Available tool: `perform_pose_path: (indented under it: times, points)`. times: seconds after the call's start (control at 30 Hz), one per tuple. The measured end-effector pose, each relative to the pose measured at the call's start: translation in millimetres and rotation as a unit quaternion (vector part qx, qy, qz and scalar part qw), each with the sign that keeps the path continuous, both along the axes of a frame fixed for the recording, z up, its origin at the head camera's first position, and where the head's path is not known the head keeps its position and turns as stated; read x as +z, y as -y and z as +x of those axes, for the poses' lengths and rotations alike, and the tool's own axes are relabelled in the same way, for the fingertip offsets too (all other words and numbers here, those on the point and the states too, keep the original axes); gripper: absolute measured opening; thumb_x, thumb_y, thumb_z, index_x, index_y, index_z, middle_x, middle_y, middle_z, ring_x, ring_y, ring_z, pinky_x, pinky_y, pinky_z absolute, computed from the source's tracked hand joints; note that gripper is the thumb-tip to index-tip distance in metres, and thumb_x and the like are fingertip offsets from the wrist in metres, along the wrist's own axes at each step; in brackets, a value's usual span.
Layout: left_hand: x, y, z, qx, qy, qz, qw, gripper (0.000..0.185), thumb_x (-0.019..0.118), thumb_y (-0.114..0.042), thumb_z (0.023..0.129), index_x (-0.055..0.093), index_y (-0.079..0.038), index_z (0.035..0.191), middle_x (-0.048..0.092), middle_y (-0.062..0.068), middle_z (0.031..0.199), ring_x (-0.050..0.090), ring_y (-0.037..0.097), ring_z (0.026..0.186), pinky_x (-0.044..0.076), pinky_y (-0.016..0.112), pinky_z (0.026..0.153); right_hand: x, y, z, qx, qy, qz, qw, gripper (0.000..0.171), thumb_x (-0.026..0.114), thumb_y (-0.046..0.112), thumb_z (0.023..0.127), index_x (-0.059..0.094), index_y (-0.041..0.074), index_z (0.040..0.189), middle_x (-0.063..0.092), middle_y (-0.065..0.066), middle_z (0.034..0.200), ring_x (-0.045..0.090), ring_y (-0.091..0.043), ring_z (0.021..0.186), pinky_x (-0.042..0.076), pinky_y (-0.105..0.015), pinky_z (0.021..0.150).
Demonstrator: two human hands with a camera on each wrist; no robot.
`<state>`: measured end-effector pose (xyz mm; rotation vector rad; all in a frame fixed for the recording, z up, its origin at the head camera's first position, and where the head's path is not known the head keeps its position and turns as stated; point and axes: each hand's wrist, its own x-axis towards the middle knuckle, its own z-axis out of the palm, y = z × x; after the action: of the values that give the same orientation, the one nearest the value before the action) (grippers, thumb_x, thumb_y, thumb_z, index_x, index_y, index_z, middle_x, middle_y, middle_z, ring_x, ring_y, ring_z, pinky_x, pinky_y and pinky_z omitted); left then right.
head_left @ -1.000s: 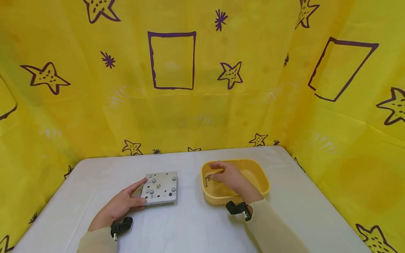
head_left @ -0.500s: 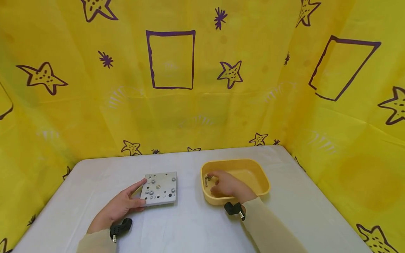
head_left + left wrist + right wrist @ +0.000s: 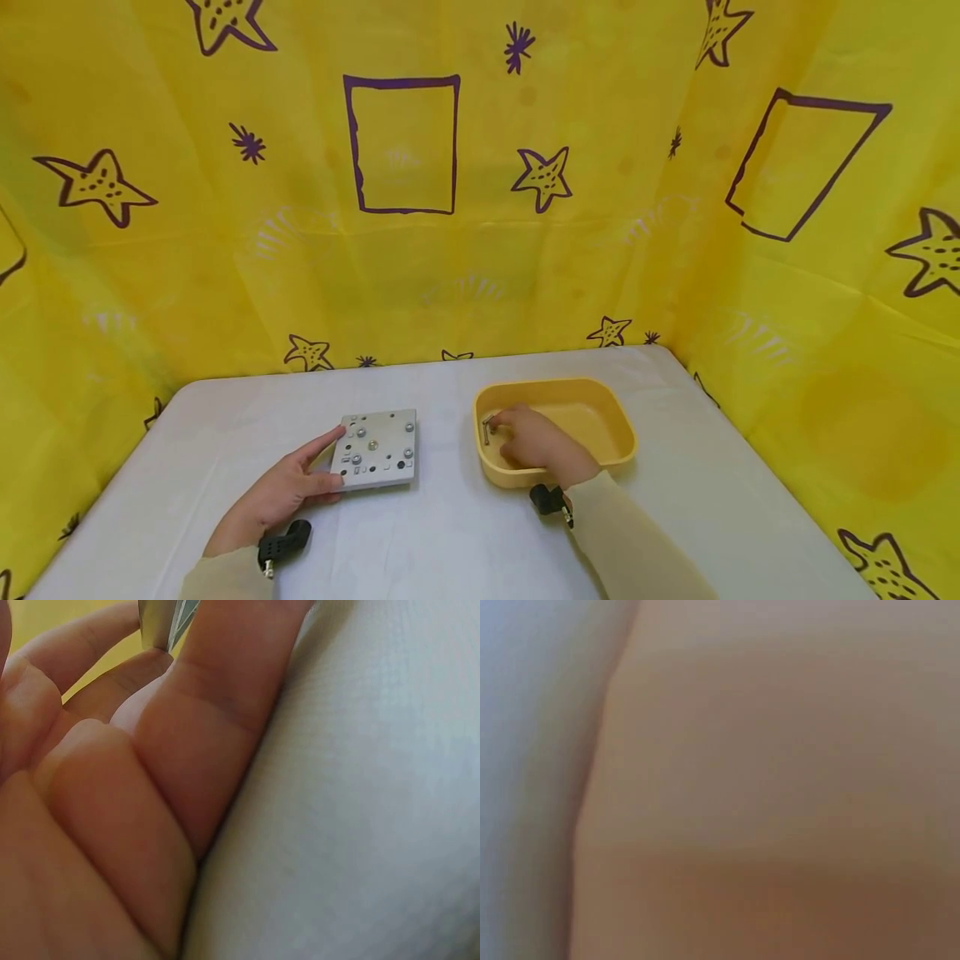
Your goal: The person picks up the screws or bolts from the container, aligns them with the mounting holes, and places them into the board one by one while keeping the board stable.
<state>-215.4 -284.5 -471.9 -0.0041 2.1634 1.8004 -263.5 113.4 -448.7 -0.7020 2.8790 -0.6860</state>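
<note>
The left hand [image 3: 288, 485] grips the pale plate [image 3: 379, 460] by its left side, thumb and fingers spread partway, probably to steady it left of the tray [image 3: 596, 421]. The right hand [image 3: 536, 439] reaches into that tray, which likely corrals the small metal pieces [image 3: 486, 432]; whether its bent fingers pinch one is hidden. A yellow curtain [image 3: 480, 250] hangs beyond.

Across the upper frame, you see a yellow backdrop [image 3: 480, 250] (purple-outlined stars [image 3: 543, 178] and crooked rectangles [image 3: 403, 144] decorate it); a whitish tabletop [image 3: 442, 542] spans your lower middle.
</note>
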Motion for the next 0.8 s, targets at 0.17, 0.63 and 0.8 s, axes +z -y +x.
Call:
perform_pose_path:
  times: [0.17,0.63,0.8]
  points:
    - [-1.2,-0.3,-0.9,0.001,0.004,-0.003,1.0,0.093,0.083,-0.013,0.081,0.032,-0.022,0.158,0.023,0.024,0.157,0.06,0.028,0.102,0.057,0.037,0.081,1.7,1.8,2.5,-0.001,-0.015,0.015,1.0,0.03,0.066,0.005,0.087,0.073,0.009,0.115,0.063,-0.008,0.115,0.057,-0.025,0.105,0.045,-0.042,0.098]
    - [-1.7,0.7,1.6,0.001,-0.002,-0.014,0.9999,0.092,0.082,-0.013,0.081,0.032,-0.021,0.158,0.026,0.025,0.156,0.06,0.028,0.101,0.057,0.035,0.079,1.0,7.0,-1.0,0.011,-0.083,0.099,0.992,0.009,0.073,0.01,0.088,0.079,0.015,0.091,0.064,0.004,0.084,0.056,-0.015,0.076,0.051,-0.032,0.076]
    - [-1.1,0.1,-1.5,0.001,-0.008,-0.024,0.9997,0.092,0.083,-0.015,0.081,0.032,-0.023,0.158,0.028,0.024,0.156,0.059,0.027,0.103,0.057,0.035,0.079,4.5,4.7,-0.4,0.009,-0.076,0.09,0.993,0.019,0.066,0.004,0.092,0.078,0.013,0.102,0.068,0.0,0.098,0.061,-0.019,0.09,0.051,-0.035,0.088]
